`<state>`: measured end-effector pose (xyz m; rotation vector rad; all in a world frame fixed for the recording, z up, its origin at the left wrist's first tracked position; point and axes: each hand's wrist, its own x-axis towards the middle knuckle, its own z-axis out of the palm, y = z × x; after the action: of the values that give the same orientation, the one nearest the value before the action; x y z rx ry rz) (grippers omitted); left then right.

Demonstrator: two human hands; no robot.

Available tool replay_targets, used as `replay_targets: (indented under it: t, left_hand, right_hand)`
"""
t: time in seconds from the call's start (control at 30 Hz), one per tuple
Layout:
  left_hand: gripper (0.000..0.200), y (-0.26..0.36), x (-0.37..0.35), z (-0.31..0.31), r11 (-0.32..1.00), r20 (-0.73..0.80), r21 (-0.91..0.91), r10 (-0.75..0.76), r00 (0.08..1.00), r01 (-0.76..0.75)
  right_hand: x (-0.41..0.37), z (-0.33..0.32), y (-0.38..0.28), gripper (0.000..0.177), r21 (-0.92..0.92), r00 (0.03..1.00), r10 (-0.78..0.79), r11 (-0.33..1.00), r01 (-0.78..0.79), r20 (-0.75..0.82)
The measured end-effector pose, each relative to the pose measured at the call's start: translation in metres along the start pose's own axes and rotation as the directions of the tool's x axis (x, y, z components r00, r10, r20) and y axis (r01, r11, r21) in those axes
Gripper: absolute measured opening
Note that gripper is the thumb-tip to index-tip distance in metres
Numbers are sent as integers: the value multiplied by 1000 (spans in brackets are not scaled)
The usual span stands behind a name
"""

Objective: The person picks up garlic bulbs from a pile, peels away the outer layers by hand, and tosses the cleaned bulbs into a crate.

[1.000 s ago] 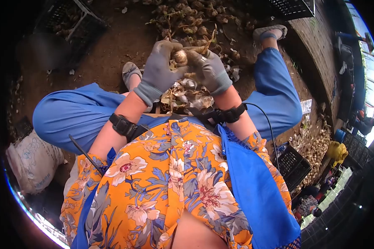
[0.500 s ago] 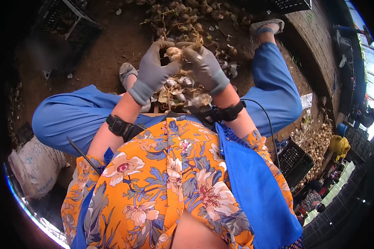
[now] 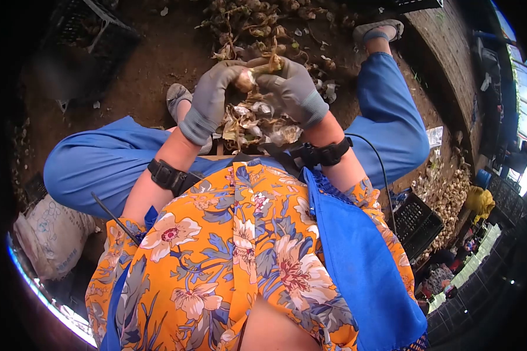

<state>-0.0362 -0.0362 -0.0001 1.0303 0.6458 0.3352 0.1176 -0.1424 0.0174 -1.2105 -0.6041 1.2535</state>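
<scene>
A garlic bulb [image 3: 245, 81] with a pinkish-white lower part is held between my two gloved hands, its dry stalk pointing up and right. My left hand [image 3: 215, 93], in a grey glove, has its fingers closed around the bulb's left side. My right hand [image 3: 295, 90], also gloved in grey, is closed on the dry stalk [image 3: 268, 66]. Just below the hands lies a heap of loose papery skins [image 3: 255, 123]. Beyond them, many garlic plants with dry stems [image 3: 255, 26] are spread on the soil.
Black crates stand at the upper left [image 3: 96, 41] and lower right [image 3: 418, 225]. A white sack [image 3: 52, 237] sits at the left. Many bulbs [image 3: 448, 193] are piled at the right, near a yellow bag [image 3: 479, 203]. A wooden board [image 3: 439, 52] runs along the upper right.
The bulb has turned and shows a pinkish-white surface where dry brown skin faced up before. My right hand has shifted slightly up and right.
</scene>
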Motion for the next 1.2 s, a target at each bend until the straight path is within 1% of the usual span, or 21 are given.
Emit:
replay_targets:
  t: [0.07, 0.13, 0.2, 0.23, 0.27, 0.3, 0.37, 0.4, 0.43, 0.53, 0.57, 0.6, 0.67, 0.77, 0.8, 0.87, 0.9, 1.0, 1.07, 1.13, 1.2]
  left_hand:
    - [38, -10, 1, 0, 987, -6, -135, -93, 996, 92]
    - [41, -16, 4, 6, 920, -87, -362, -194, 977, 150]
    - [43, -13, 7, -9, 864, 55, -415, -287, 956, 283]
    - [44, -12, 7, -16, 793, 200, -446, -364, 910, 415]
    - [44, -11, 6, -20, 793, 197, -447, -363, 911, 413]
    - [42, -8, 4, -23, 815, 218, -426, -329, 919, 393]
    - [40, -12, 2, -21, 833, 244, -404, -300, 922, 378]
    - [39, -19, 5, -12, 993, 78, -109, -41, 996, 49]
    - [40, -24, 7, -5, 935, 10, 237, 270, 963, -264]
    - [49, -9, 4, -2, 857, 2, 497, 158, 987, -138]
    - [47, -8, 4, -1, 952, 26, 284, 111, 994, -113]
    - [47, -4, 2, 0, 953, 23, 283, 109, 994, -111]
    - [46, 4, 1, 4, 989, 81, -57, -131, 988, 136]
    - [52, 7, -2, 0, 947, 292, -299, -27, 956, 118]
    - [52, 7, -2, -2, 947, 293, -297, -29, 956, 120]
    - [53, 6, -3, -6, 910, 313, -397, 7, 950, 124]
    - [54, 9, -4, -7, 964, 245, -248, -33, 969, 95]
    - [52, 10, 1, -1, 1000, 172, -25, -8, 985, 13]
    - [52, 7, 3, 0, 1000, 147, 11, 4, 989, -5]
    - [52, 6, 3, 1, 998, 133, 53, 11, 991, -19]
    - [54, 8, 2, -1, 997, 132, 63, -44, 990, 36]
  right_hand:
    - [6, -5, 3, 20, -173, 1000, -23, 985, 22, -5]
    - [11, -12, 13, 19, -739, 978, -176, 673, 37, -111]
    - [9, -10, 14, 20, -749, 977, -173, 662, 21, -125]
    - [5, -6, 7, 23, -464, 990, -88, 886, 30, -106]
    - [3, -3, 3, 25, -117, 998, -18, 993, 11, -56]
    - [2, -1, 7, 29, 3, 999, -45, 999, 45, -14]
    - [2, 3, 11, 28, 99, 1000, 17, 995, -18, 14]
    - [1, 2, 11, 28, 187, 996, 75, 979, -83, 45]
    - [-1, -4, 13, 23, -127, 997, 70, 990, -65, 29]
    - [-7, -6, 8, 18, -81, 996, 83, 993, -86, -42]
    - [-4, -4, 10, 17, 125, 994, 91, 989, -83, -62]
    - [0, -4, 14, 17, 126, 994, 95, 988, -87, -60]
    - [11, -10, 28, 23, -75, 953, -68, 996, 47, -296]
    - [18, -34, 33, 28, -342, 871, -187, 940, 24, -453]
    - [17, -47, 30, 29, -485, 827, -231, 873, -57, -513]
    - [14, -76, 19, 24, -823, 899, -78, 444, -355, -431]
    - [12, -72, 18, 24, -824, 901, -76, 442, -353, -427]
    - [-1, -58, 11, 38, -983, 917, -371, 161, -92, -147]
    - [5, -46, 6, 33, -954, 900, -432, 290, 80, -56]
    - [1, -14, -15, 27, -759, 907, -409, 556, 339, 105]
    - [3, 0, -9, 21, -759, 906, -416, 567, 321, 73]
